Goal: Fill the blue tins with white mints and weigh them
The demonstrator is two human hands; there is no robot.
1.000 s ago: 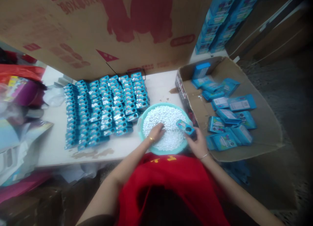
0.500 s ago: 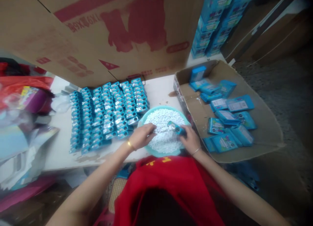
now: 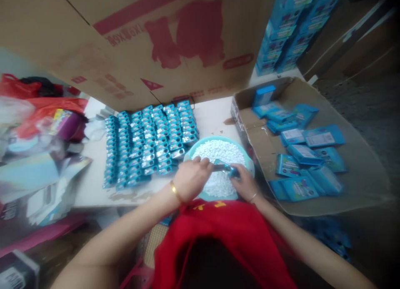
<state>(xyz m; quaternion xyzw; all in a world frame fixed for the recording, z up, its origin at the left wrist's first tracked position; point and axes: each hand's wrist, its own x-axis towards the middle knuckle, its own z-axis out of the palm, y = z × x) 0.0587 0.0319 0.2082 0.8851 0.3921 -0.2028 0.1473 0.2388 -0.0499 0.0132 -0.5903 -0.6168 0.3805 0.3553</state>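
Note:
My left hand (image 3: 194, 176), a gold bracelet at its wrist, is closed on a dark narrow tool (image 3: 218, 167) whose far end meets a small blue box. That small blue box (image 3: 231, 171) is in my right hand (image 3: 244, 181), its fingers closed around the near end. Both hands are over a light turquoise basin (image 3: 251, 164) filled with small white pellets (image 3: 218, 187). The exact kind of tool is blurred. Left of the basin, rows of small blue boxes (image 3: 150, 143) stand on the white table (image 3: 212, 114).
A shallow cardboard box (image 3: 265, 143) at the right holds several larger blue packs (image 3: 300, 188). Stacked blue cartons (image 3: 278, 34) stand behind it. A big cardboard carton (image 3: 125, 51) walls off the back. Bags and papers (image 3: 46, 172) crowd the left side.
My left hand has lifted from the pellets and moved right, and the dark tool now shows between it and the small blue box. My right hand still holds the box. The view has shifted left.

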